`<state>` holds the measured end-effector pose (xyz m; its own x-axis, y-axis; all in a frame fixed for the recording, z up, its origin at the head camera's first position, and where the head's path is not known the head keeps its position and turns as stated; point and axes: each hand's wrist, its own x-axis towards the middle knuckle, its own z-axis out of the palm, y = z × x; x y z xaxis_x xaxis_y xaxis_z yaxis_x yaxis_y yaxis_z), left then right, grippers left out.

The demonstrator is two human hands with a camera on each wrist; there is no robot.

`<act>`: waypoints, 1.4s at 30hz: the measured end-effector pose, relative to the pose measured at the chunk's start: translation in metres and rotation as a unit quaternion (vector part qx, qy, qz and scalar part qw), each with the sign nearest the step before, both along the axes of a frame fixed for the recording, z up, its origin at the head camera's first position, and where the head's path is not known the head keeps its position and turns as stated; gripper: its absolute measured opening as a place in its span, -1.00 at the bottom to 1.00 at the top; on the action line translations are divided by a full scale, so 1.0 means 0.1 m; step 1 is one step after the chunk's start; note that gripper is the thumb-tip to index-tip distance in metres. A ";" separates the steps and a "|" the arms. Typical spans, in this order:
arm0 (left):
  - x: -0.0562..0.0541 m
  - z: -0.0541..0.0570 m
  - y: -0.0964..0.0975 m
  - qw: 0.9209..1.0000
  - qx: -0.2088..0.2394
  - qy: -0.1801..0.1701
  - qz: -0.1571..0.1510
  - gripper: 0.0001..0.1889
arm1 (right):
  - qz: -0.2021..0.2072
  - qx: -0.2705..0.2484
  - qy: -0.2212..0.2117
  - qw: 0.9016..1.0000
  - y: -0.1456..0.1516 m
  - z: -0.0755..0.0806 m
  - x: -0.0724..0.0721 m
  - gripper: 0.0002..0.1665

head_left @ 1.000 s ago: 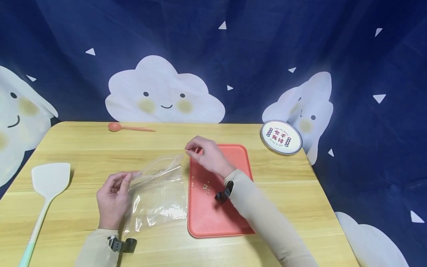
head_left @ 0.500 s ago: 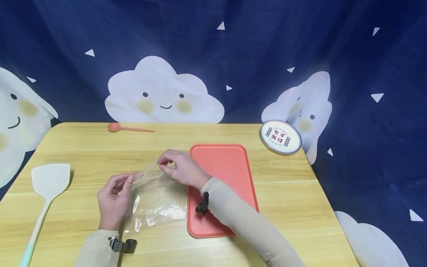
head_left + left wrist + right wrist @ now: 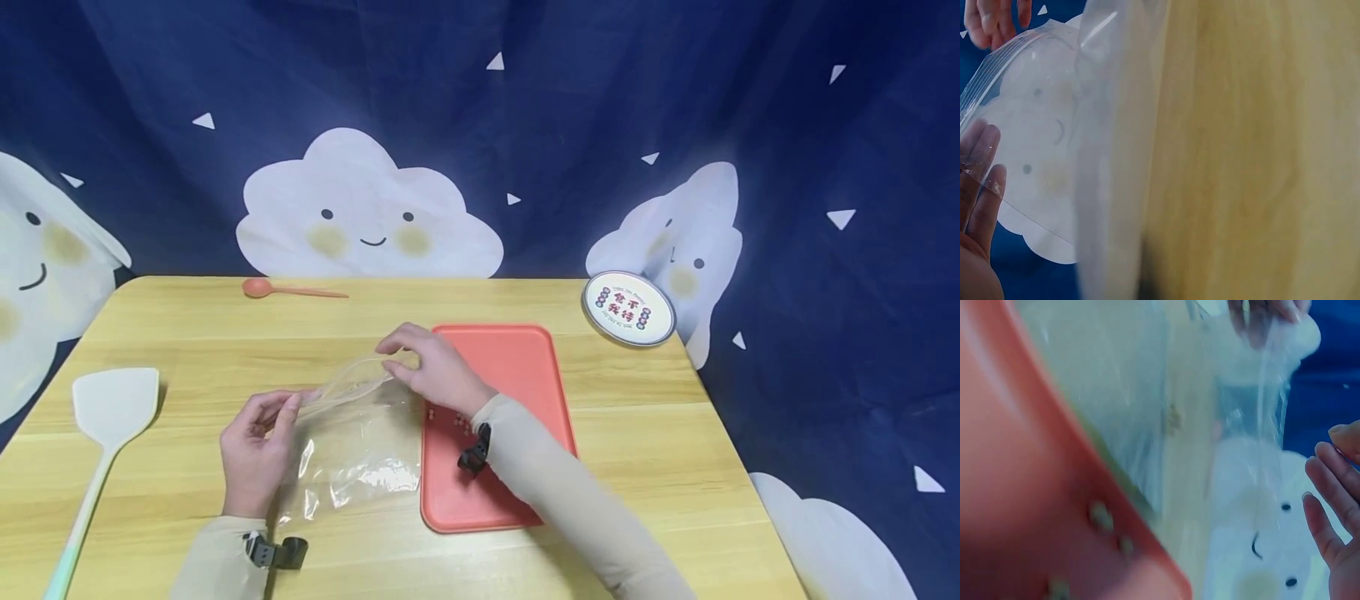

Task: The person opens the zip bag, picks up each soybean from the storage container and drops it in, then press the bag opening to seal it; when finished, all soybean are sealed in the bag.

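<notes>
A clear zip-top plastic bag [image 3: 352,450] spreads over the table just left of a red tray [image 3: 498,508], its mouth lifted and parted. At the bag's upper left corner my left hand [image 3: 258,450] pinches the rim between thumb and fingers. My right hand [image 3: 435,367] is at the mouth's right end, thumb and fingers apart. In the right wrist view, the fingers [image 3: 1335,487] are spread beside the bag's film, and I see nothing held in them. Several small pale beans or pellets [image 3: 461,422] lie on the tray, partly hidden by my right forearm.
A white spatula [image 3: 116,400] with a pale green handle lies at the left. Along the back edge is an orange-red spoon [image 3: 258,287]. An oval plate [image 3: 628,308] with printed characters sits at the back right corner. A dark blue cloud-patterned curtain [image 3: 547,100] hangs behind the table.
My right hand moved left from over the tray to the bag's mouth, then back slightly right, its thumb and fingers now parted. The mouth has widened again. My left hand stays in place.
</notes>
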<state>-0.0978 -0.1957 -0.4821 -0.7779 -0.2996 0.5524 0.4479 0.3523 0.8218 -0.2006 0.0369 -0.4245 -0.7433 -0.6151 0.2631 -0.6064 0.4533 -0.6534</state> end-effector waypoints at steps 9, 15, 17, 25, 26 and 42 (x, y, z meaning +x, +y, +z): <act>-0.01 -0.01 0.00 1.000 0.007 -0.021 0.002 -0.92 | -0.029 0.020 -0.005 0.999 0.39 -0.12 -0.14 -0.88; -0.01 -0.01 -0.01 1.000 -0.007 -0.023 0.014 -0.91 | -0.002 0.137 -0.031 0.990 0.52 -0.28 -0.10 -0.86; -0.01 -0.01 0.00 1.000 -0.010 -0.022 0.014 -0.91 | 0.008 0.176 -0.034 0.984 0.53 -0.33 -0.08 -0.84; -0.02 -0.02 0.01 1.000 -0.012 -0.022 0.010 -0.90 | 0.020 0.253 -0.017 0.967 0.45 -0.40 -0.03 -0.75; -0.02 -0.02 0.01 1.000 -0.010 -0.023 0.009 -0.90 | 0.019 0.257 -0.016 0.966 0.43 -0.40 -0.03 -0.76; -0.02 -0.03 0.01 1.000 -0.010 -0.026 0.015 -0.88 | 0.013 0.284 -0.003 0.959 0.34 -0.45 -0.02 -0.90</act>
<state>-0.0996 -0.1950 -0.4854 -0.7962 -0.3124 0.5181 0.3945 0.3811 0.8361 -0.2028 0.0713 -0.4696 -0.7267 -0.6759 -0.1230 -0.6192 0.7220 -0.3089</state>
